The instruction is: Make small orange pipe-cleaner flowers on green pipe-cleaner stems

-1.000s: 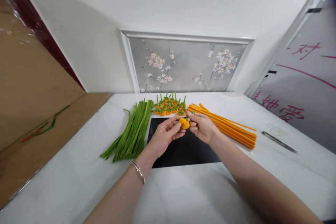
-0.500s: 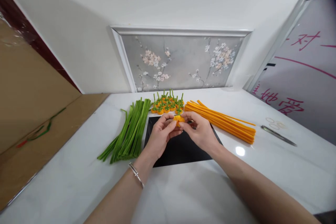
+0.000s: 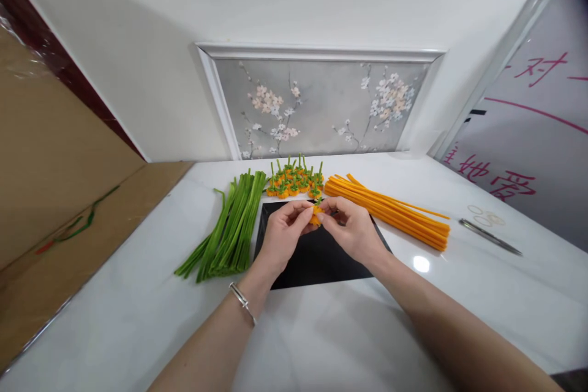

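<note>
Between the fingertips of both hands is a small orange pipe-cleaner pumpkin, with a bit of green showing at its top. My left hand pinches it from the left, and my right hand pinches it from the right. Both hands are above a black mat. Just behind them stands a cluster of similar orange pieces with green tops and upright stems. The fingers cover part of the held piece.
Green pipe cleaners lie in a bundle on the left, orange pipe cleaners on the right. Farther right are tweezers and pale rings on the white table. Cardboard borders the left side.
The orange piece has been turned between my fingers: its green top now points up and away, where before its orange side faced me. The hands stay nearly in place.
</note>
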A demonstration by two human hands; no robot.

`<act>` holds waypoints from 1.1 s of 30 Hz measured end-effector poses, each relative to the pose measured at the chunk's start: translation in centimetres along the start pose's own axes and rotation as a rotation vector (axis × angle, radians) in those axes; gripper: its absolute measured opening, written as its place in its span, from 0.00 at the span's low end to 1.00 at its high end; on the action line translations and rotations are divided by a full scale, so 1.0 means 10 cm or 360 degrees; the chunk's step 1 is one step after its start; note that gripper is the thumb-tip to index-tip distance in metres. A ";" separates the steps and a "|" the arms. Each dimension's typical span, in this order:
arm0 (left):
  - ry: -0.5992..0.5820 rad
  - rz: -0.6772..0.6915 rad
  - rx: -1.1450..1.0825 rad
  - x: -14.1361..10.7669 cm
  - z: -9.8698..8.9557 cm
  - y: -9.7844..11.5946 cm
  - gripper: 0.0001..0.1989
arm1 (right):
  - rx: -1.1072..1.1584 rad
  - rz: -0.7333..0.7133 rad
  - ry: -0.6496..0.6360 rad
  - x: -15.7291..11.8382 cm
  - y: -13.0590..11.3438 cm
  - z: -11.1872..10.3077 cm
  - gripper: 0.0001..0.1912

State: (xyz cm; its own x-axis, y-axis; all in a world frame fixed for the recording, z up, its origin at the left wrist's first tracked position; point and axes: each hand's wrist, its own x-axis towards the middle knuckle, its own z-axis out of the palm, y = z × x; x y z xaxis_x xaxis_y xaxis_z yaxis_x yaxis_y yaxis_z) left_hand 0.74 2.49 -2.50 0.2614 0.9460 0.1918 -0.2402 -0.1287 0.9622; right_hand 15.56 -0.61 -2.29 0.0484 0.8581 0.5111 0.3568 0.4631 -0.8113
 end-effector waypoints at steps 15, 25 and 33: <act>-0.0003 -0.0102 -0.0037 -0.03 0.03 0.08 0.12 | 0.0159 0.0018 -0.0124 0.00 0.04 -0.04 0.05; -0.0023 -0.0080 0.0024 -0.02 0.03 0.07 0.11 | 0.0196 0.0020 -0.0114 0.01 0.11 -0.01 0.10; -0.0031 -0.0090 0.0069 -0.03 0.05 0.08 0.11 | -0.0061 -0.0075 -0.0052 0.02 0.05 -0.03 0.05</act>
State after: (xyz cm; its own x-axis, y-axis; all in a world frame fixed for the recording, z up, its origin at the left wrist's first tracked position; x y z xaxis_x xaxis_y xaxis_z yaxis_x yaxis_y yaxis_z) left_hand 0.98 1.90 -1.73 0.2916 0.9462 0.1405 -0.1842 -0.0886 0.9789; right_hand 15.98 -0.26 -2.47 0.0008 0.8428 0.5383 0.3932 0.4947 -0.7750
